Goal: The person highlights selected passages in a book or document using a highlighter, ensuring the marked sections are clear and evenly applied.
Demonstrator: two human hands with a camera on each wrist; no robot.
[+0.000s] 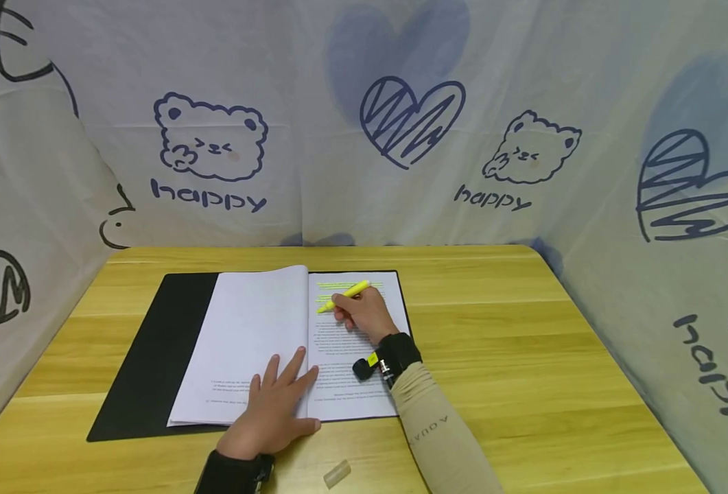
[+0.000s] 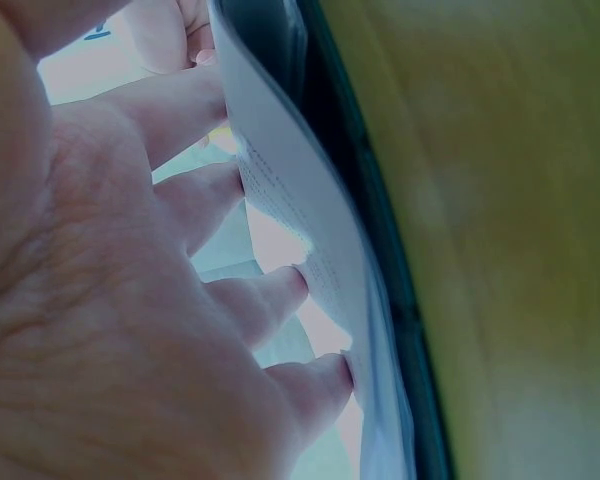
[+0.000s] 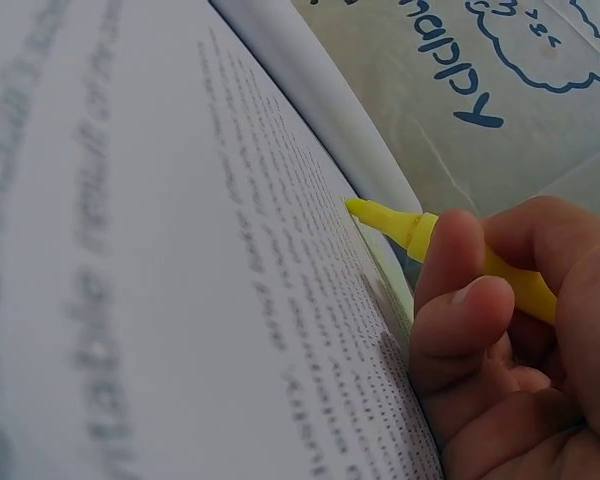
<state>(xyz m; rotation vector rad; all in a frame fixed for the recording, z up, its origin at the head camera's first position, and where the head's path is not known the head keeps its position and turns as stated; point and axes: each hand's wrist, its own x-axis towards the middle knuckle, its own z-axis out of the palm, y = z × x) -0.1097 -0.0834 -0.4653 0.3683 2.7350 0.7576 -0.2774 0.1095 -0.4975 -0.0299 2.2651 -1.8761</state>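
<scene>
A yellow highlighter (image 1: 353, 291) is pinched between the fingers of my right hand (image 1: 368, 317), its tip at the left side of the right-hand page (image 1: 354, 384). Several yellow lines mark the upper text there. In the right wrist view the uncapped tip of the highlighter (image 3: 385, 217) is at the printed lines, touching or just above them. My left hand (image 1: 277, 412) rests with spread fingers near the fold, mostly over the lower left page (image 1: 252, 322). From the left wrist view, the fingertips of the left hand (image 2: 180, 230) press on the paper.
A black folder cover (image 1: 147, 357) lies under the papers and extends to the left. Near the front edge of the wooden table (image 1: 493, 343) lies a small translucent cap-like piece (image 1: 337, 474). Printed cloth (image 1: 302, 137) hangs behind and at both sides.
</scene>
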